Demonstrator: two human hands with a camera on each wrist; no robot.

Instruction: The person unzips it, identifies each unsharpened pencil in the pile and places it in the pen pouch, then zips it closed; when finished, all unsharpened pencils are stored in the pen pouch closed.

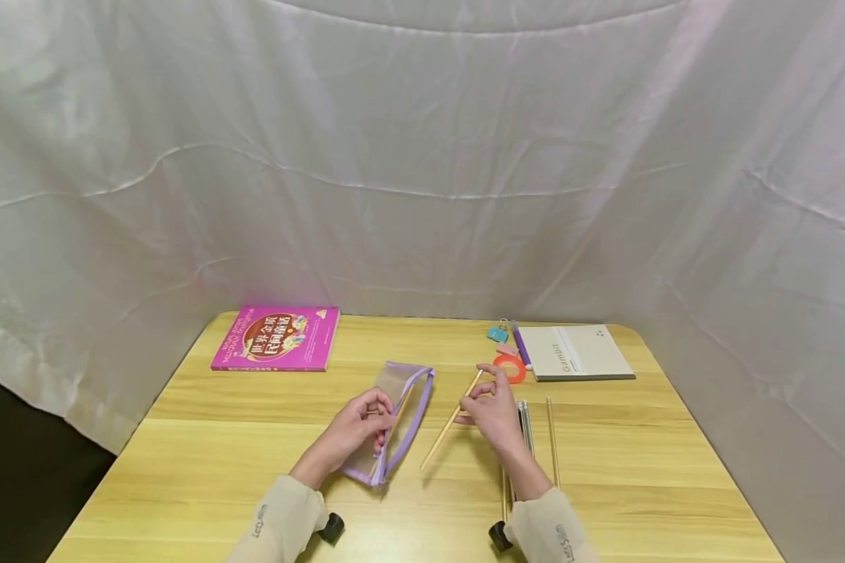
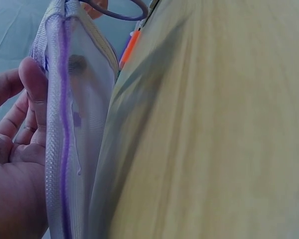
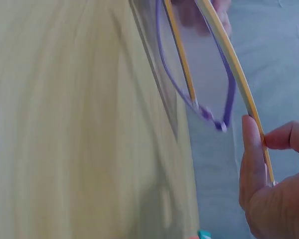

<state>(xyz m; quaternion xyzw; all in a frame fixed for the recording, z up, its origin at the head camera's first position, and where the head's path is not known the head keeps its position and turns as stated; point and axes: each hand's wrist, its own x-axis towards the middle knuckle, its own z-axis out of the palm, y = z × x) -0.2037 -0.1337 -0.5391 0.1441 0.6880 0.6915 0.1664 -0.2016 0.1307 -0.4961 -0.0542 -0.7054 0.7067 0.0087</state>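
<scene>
One pencil [image 1: 403, 409] is apparently in the pouch [image 2: 87, 144] my left fingers [image 1: 376, 423] grip; my right fingers [image 3: 250, 144] pinch another pencil [image 1: 451, 421]; loose pencils [image 1: 552, 442] remain.

Purple-trimmed mesh zip pouch [image 1: 391, 379], mouth open, lower centre, left hand [image 1: 355, 424] gripping edge | gold pencil [image 1: 403, 408] slanting inside | gold pencil two [image 1: 451, 421], tilted, pinched by right hand [image 1: 495, 410]
</scene>
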